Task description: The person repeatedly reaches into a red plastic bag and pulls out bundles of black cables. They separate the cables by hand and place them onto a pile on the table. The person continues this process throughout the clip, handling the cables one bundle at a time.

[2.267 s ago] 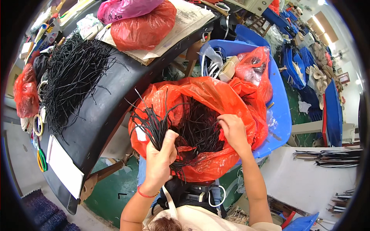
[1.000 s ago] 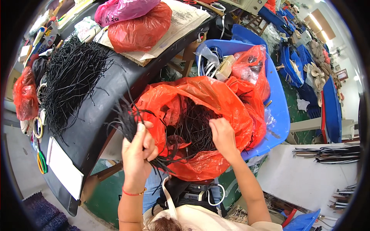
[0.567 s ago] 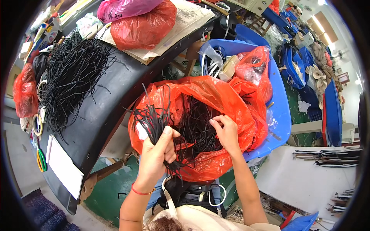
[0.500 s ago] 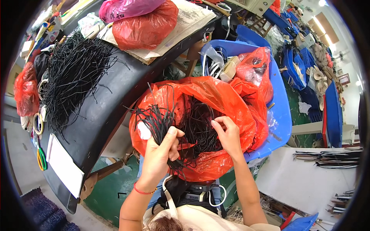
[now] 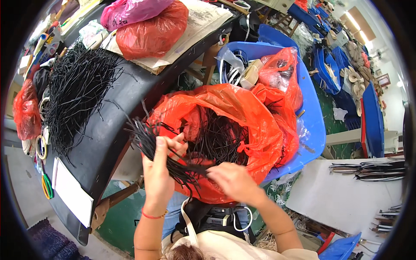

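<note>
My left hand (image 5: 162, 167) is closed round a bundle of thin black cords (image 5: 145, 138), whose loose ends fan out on both sides of the fist. At the bundle's right end, my right hand (image 5: 236, 182) is bent inward with its fingertips pinched on the cord ends; motion blurs it a little. Both hands are over the near rim of an open red plastic bag (image 5: 260, 108). More black cords (image 5: 221, 138) lie loose inside that bag, which sits in a blue plastic crate (image 5: 315, 125).
A black-topped table (image 5: 117, 104) on the left carries a large heap of black cords (image 5: 78, 91), a white pad (image 5: 71, 195) and stuffed red (image 5: 151, 32) and pink bags. A white board (image 5: 346, 199) on the right holds dark strips (image 5: 368, 169). Scissors (image 5: 47, 186) hang at the far left.
My left hand has shifted left with the cord bundle, now tilted more sideways. My right hand has come from the bag's opening down and left to the bundle's end.
</note>
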Demonstrator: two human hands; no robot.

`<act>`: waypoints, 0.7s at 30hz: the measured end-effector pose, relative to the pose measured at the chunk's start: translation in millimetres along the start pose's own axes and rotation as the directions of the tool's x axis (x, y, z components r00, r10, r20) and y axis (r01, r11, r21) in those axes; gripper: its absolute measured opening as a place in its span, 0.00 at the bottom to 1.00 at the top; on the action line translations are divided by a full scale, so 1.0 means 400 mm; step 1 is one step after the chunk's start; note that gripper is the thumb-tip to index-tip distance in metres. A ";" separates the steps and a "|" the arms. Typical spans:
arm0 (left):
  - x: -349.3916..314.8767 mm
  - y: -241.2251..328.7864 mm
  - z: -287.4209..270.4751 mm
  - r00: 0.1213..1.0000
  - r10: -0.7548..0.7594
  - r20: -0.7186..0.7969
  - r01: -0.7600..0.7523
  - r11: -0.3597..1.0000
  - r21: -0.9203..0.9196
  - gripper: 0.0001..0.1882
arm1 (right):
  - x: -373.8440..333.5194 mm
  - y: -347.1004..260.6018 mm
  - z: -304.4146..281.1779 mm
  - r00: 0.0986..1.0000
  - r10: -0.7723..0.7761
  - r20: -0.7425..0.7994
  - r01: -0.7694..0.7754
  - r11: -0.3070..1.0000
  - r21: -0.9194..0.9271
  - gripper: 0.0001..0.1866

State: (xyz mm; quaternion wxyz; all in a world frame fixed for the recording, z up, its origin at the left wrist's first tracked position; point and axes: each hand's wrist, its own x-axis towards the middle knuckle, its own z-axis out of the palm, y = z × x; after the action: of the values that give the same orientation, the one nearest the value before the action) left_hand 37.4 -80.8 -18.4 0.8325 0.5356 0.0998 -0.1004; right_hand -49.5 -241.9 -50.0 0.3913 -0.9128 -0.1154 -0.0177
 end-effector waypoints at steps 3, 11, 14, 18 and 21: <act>0.004 0.026 -0.023 0.984 -0.160 0.073 0.169 0.975 -0.147 0.14 | 0.015 0.136 -0.030 0.951 0.220 -0.216 -0.236 0.971 -0.049 0.09; -0.009 0.022 -0.016 0.938 -0.294 0.184 0.309 0.949 -0.060 0.13 | 0.092 0.292 0.024 0.804 0.462 -0.375 -0.591 0.696 -0.408 0.09; -0.006 0.018 -0.022 0.931 -0.308 0.194 0.322 0.946 -0.039 0.13 | 0.081 0.269 0.007 0.807 0.381 -0.452 -0.552 0.760 -0.344 0.08; -0.014 0.012 -0.012 0.919 -0.339 0.202 0.343 0.939 0.015 0.14 | 0.054 0.232 -0.011 0.813 0.265 -0.519 -0.429 0.874 -0.226 0.07; -0.018 -0.001 -0.005 0.913 -0.346 0.216 0.342 0.938 0.057 0.13 | 0.059 0.159 -0.036 0.803 0.220 -0.554 -0.321 0.943 -0.091 0.05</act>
State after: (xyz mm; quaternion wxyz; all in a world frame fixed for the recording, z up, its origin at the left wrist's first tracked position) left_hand 30.1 -78.8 -17.4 0.8029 0.5025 0.0976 -0.3053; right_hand -11.3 -290.1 -82.5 0.3220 -0.9098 0.1325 -0.2261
